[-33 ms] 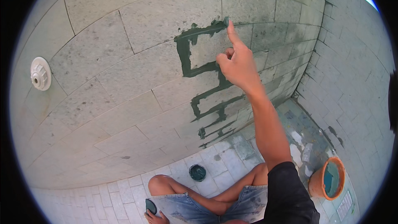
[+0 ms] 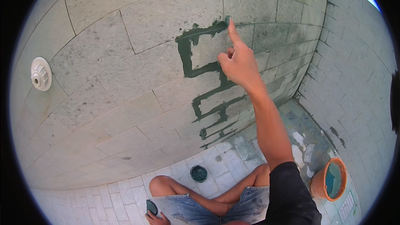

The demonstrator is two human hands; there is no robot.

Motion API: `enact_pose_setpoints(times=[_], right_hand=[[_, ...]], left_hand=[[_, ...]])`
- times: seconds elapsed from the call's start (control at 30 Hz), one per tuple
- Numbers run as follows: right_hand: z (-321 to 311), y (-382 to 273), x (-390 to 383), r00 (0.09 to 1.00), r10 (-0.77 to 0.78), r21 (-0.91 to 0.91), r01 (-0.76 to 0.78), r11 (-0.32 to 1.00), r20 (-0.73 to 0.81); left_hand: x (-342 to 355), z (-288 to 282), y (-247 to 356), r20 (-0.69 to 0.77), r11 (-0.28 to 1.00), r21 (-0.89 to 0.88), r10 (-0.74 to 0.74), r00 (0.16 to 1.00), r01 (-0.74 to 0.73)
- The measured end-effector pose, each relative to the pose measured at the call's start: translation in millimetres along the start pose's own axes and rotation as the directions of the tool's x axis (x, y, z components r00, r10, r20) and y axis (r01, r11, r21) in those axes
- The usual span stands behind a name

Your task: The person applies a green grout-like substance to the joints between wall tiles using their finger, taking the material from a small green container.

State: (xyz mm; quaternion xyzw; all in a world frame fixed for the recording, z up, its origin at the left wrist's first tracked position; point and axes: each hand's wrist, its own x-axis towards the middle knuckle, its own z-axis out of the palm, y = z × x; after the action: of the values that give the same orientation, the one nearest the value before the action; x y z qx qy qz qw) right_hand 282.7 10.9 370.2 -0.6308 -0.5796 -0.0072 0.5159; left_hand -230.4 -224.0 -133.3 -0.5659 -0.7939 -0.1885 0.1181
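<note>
My right hand point(image 2: 241, 64) reaches up to the grey tiled wall point(image 2: 158, 73). Its index finger is stretched out, the tip at a joint between tiles where a dark green paste line point(image 2: 204, 30) ends. The other fingers are curled, and I see nothing held in them. More of this paste runs along the joints below, in stepped lines down toward the floor. At the lower edge, my left hand point(image 2: 157, 218) grips a small dark green piece with a rounded edge point(image 2: 152, 207), beside my knee; its exact kind does not show.
A small round tub of dark green paste point(image 2: 198, 173) stands on the tiled floor before my crossed legs. To the right is an orange bucket point(image 2: 318, 183) with green material inside, near a floor grate point(image 2: 346, 206). A white round fitting point(image 2: 41, 74) projects from the wall at left.
</note>
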Motion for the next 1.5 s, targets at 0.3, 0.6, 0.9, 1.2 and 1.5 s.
enact_pose_setpoints(times=[0.3,0.6,0.9,1.2,1.5], right_hand=[[24,15,-7,0.968,-0.165,0.316,0.100,0.943,0.189],[16,12,0,0.998,0.017,-0.645,-0.055,0.763,-0.064],[7,-4,-18,0.991,-0.132,-0.660,0.099,0.745,0.000],[10,31,2,0.992,0.018,-0.109,-0.031,0.994,-0.122],[23,21,-12,0.987,-0.147,-0.422,0.104,0.900,-0.071]], left_hand=[[-2,7,-10,0.003,0.999,0.049,-0.015,1.000,0.015],[-2,10,0,0.004,0.999,-0.035,-0.014,1.000,0.014],[-13,8,-15,0.200,0.975,-0.035,-0.207,0.958,0.218],[-1,-4,-6,0.216,0.974,-0.134,-0.153,0.964,0.184],[-6,-2,-6,0.215,0.970,-0.132,-0.172,0.961,0.203]])
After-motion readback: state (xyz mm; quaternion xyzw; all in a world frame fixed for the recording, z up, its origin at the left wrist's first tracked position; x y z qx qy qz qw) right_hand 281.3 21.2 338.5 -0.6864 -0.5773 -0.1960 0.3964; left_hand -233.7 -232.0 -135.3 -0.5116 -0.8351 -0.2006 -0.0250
